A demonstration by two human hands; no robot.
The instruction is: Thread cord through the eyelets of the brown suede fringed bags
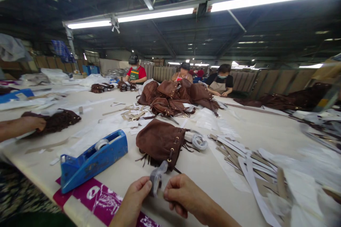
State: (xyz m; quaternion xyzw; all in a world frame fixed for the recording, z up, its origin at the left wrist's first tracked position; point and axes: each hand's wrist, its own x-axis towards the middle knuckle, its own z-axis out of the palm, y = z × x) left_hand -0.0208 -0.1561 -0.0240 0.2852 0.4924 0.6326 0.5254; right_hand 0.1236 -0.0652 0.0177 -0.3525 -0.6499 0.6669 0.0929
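Observation:
My left hand (137,195) pinches a small strip wrapped in clear plastic (158,178) between thumb and fingers. Close beside it, on the right, my right hand (181,195) has its fingers curled with thumb and forefinger together; whatever is in them, if anything, is too small to make out. Just beyond both hands lies a brown drawstring bag (160,142) with gold eyelets and fringe, its mouth turned to the right. The plastic-wrapped strip overlaps the bag's near edge in view. A white coiled cord (199,142) rests against the bag's right side.
To the left stands a blue tape dispenser (96,159) on a purple printed sheet (97,197). Brown bags (176,95) are heaped farther back. Paper and card strips (253,170) litter the right. Another person's hand (37,123) touches a brown bag at far left. Several people sit opposite.

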